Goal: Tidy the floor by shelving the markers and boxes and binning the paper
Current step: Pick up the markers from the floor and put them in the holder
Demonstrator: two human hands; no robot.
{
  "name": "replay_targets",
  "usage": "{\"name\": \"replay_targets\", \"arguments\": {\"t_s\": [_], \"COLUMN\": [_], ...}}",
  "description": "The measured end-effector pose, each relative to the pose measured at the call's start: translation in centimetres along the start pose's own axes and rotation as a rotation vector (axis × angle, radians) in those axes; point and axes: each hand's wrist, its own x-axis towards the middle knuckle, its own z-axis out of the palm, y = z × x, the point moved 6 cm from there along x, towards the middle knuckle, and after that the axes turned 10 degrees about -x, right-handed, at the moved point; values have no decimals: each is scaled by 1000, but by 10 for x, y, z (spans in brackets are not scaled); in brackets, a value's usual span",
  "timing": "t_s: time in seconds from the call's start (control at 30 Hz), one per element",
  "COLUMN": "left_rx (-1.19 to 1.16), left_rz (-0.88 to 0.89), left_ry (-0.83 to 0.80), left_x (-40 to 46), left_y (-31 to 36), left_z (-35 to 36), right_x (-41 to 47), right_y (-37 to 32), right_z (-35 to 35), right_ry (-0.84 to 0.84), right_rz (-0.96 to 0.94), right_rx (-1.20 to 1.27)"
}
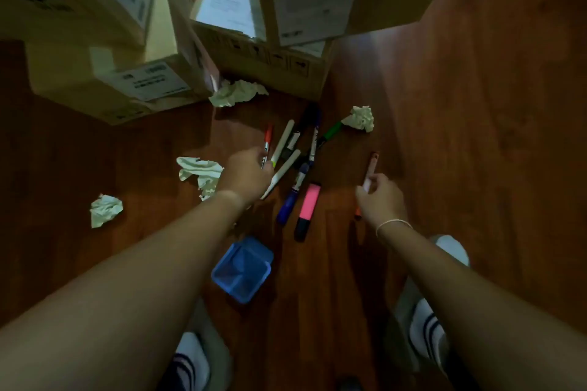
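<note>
— Currently, what lies on the floor (460, 136), largest first?

— Cardboard boxes (149, 86) stand stacked at the far side, not yet shelved. Nearer the person sits an open blue tub (242, 268), probably set within reach to collect markers. Crumpled paper is scattered: far paper ball (236, 93) touching the boxes, right paper ball (360, 117) beside the marker pile, left paper ball (200, 171) and outer paper ball (105, 209) on the left.

— State of each grip?

— Left grip (246, 173) is closed round a red-capped marker (267, 140) at the pile's left edge. Whether the white markers (282, 143) beside it are also held cannot be told. Right grip (381, 197) pinches a pink marker (371, 168), right of the pile.

— Why both at once?

— Judged: gathering from two sides shortens the step. Blue marker (292, 197) and pink highlighter (308, 206) lie loose between the grips.
</note>
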Motion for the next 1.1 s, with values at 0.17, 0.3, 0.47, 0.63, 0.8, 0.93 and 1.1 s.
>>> {"name": "replay_targets", "arguments": {"t_s": [0.17, 0.3, 0.47, 0.63, 0.8, 0.93, 1.1], "left_rx": [-45, -38, -89, -59, -23, -10, -64], "left_rz": [-73, -95, -94, -65, -66, -79, -79], "left_ry": [10, 17, -16, -26, -73, -105, -44], "left_x": [47, 76, 94, 104, 102, 100, 90], "left_y": [-16, -29, -38, -36, -40, -44, -50], "left_z": [12, 26, 45, 52, 54, 53, 42], "right_x": [35, 55, 60, 41, 5, 2, 13], "right_y": [2, 2, 6, 7, -7, -17, -20], "right_z": [13, 26, 41, 69, 112, 123, 118], "right_ry": [87, 108, 104, 54, -105, -60, -59], "right_rz": [153, 212, 349, 396, 402, 331, 338], "right_rx": [67, 45, 202, 265, 425, 322, 233]}}
